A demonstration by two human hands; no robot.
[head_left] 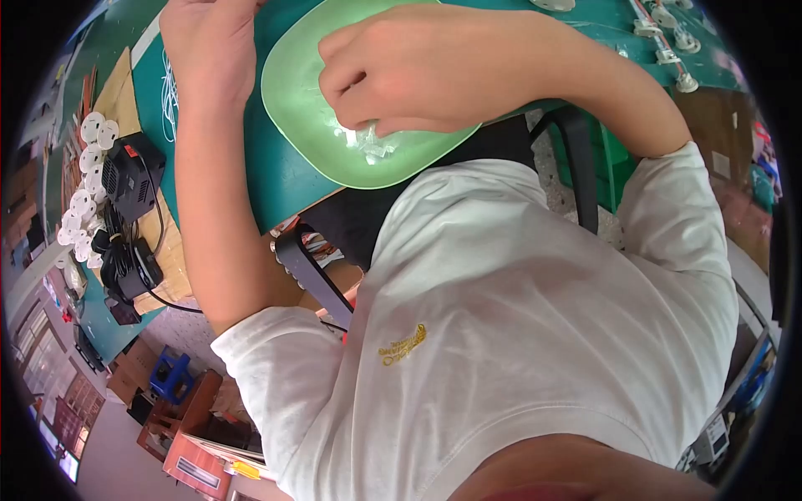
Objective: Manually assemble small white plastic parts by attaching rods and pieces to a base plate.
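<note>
A light green plate [292, 108] lies on the green table, with a small heap of clear and whitish plastic bits [368, 144] near its close edge. Over that plate, my right hand [409, 71] is closed, fingers curled and tips pointing down at the bits; whatever is between them is hidden. My left hand [213, 42] is raised left of the plate at the top edge of the view. Its fingers look bent together but are partly cut off, so I cannot make out what they hold. Thin white wires [170, 100] lie on the table beside my left wrist.
On the left, a black boxy device [132, 179] with cables sits on cardboard, next to several white round parts [90, 159]. Wires with white round ends [666, 55] lie at the far right. Chair armrests [576, 167] flank my lap; a blue stool [171, 376] stands lower left.
</note>
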